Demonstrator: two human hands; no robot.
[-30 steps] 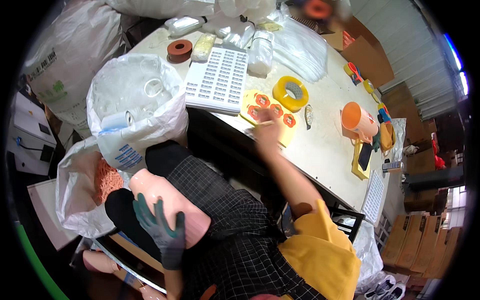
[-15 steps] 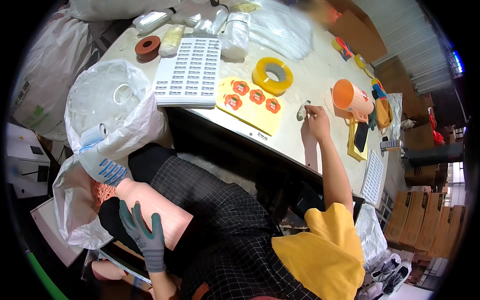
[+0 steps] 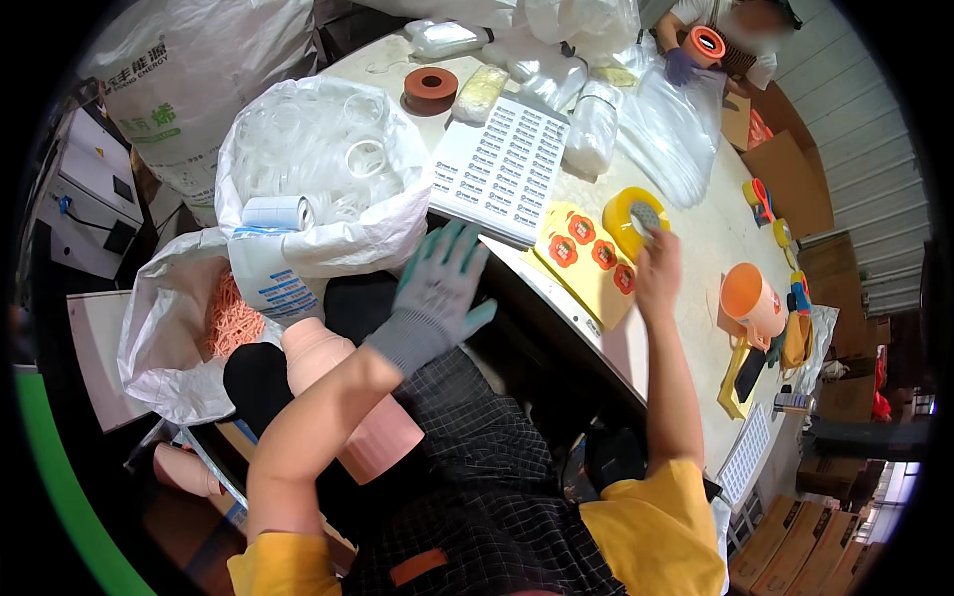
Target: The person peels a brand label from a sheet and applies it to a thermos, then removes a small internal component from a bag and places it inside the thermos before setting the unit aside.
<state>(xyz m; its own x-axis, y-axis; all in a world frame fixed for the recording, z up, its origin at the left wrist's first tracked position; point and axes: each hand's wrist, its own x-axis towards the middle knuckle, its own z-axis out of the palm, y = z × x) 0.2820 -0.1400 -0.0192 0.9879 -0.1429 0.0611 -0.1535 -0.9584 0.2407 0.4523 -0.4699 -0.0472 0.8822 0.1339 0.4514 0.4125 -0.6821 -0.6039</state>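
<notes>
Now, my left hand: gloved, fingers spread, holding nothing.
My right hand: pinching a small grey piece.
White sack: clear plastic rings.
Lower bag: orange bands.

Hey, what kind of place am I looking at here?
Probably a small packing or labelling workshop: a worktable with label sheets and a yellow tape roll, bulk sacks of plastic rings, and stacked cardboard boxes.

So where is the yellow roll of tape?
In the head view, the yellow tape roll lies on the table, right of the yellow sticker sheet, just above the bare right hand.
</notes>
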